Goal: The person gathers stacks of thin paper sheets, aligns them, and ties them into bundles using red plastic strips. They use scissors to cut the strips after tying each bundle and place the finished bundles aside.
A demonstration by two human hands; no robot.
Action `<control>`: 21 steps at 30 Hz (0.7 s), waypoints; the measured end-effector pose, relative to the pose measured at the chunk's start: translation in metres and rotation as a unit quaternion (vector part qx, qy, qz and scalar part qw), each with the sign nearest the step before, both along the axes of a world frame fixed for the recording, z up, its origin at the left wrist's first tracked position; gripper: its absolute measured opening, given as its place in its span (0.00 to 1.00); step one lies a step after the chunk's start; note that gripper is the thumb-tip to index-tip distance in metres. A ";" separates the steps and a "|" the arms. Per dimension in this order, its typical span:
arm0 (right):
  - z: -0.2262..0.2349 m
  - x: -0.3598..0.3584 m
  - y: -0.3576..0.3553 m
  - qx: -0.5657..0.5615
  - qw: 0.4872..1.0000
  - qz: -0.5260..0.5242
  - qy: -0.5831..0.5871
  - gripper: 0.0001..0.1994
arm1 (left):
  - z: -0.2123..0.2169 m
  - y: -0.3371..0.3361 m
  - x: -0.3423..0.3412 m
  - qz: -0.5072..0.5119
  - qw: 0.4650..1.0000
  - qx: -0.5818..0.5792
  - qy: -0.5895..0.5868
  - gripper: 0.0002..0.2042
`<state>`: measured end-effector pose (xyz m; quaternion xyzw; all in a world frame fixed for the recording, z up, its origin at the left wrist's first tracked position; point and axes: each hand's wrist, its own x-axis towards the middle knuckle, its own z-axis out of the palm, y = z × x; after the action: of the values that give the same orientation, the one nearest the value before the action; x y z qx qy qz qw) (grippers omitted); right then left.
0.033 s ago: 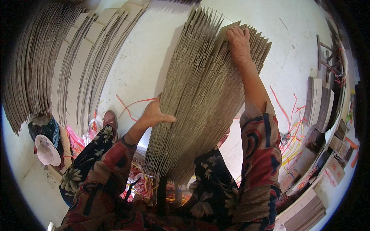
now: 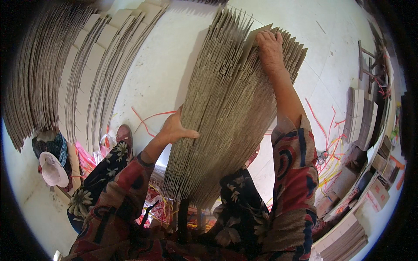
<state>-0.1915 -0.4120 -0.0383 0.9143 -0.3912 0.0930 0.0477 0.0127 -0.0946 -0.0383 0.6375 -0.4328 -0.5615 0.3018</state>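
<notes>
A long, thick bundle of grey-brown cardboard sheets (image 2: 217, 126) stands on edge between my legs, slanting away to the far right. A gap splits its far end into two parts. My left hand (image 2: 175, 128) holds the bundle's left side, its thumb lying across the top edges; the other fingers are mostly hidden down the side. At the far end, my right hand (image 2: 271, 48) is closed over the top edges of the right part, beside a sheet whose flat face (image 2: 254, 37) shows at the gap. What supports the bundle below is largely hidden.
More cardboard stacks (image 2: 87, 78) stand at the far left. A white hat (image 2: 53, 168) sits near them. Red and yellow strapping strips (image 2: 328, 130) litter the floor at right, near dark loops like scissors handles (image 2: 322, 156). Smaller cardboard piles (image 2: 360, 117) and a wooden stool (image 2: 370, 65) line the right.
</notes>
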 end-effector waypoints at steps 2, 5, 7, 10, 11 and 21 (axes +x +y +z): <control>0.004 -0.001 -0.002 0.012 1.000 0.009 0.017 0.26 | -0.001 -0.001 -0.002 0.004 1.000 -0.005 0.012 0.51; 0.018 0.014 0.006 0.001 0.998 0.005 0.058 0.31 | -0.001 0.002 0.001 0.009 1.000 0.005 0.010 0.50; 0.030 0.021 0.009 0.036 0.993 0.003 0.116 0.33 | 0.000 0.003 0.003 0.005 1.000 0.015 0.001 0.50; 0.032 0.023 0.006 0.042 0.989 0.006 0.139 0.33 | -0.001 0.002 0.001 0.007 1.000 0.015 0.015 0.51; 0.028 0.022 0.004 0.013 0.994 0.011 0.111 0.31 | -0.002 0.003 0.002 0.000 1.000 0.023 0.001 0.51; 0.021 0.024 -0.002 0.074 0.995 0.029 0.065 0.26 | 0.012 -0.002 0.002 -0.012 0.998 0.048 -0.034 0.54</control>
<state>-0.1676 -0.4140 -0.0171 0.9304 -0.3666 0.0058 0.0020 0.0151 -0.0969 -0.0260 0.6646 -0.4237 -0.5628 0.2491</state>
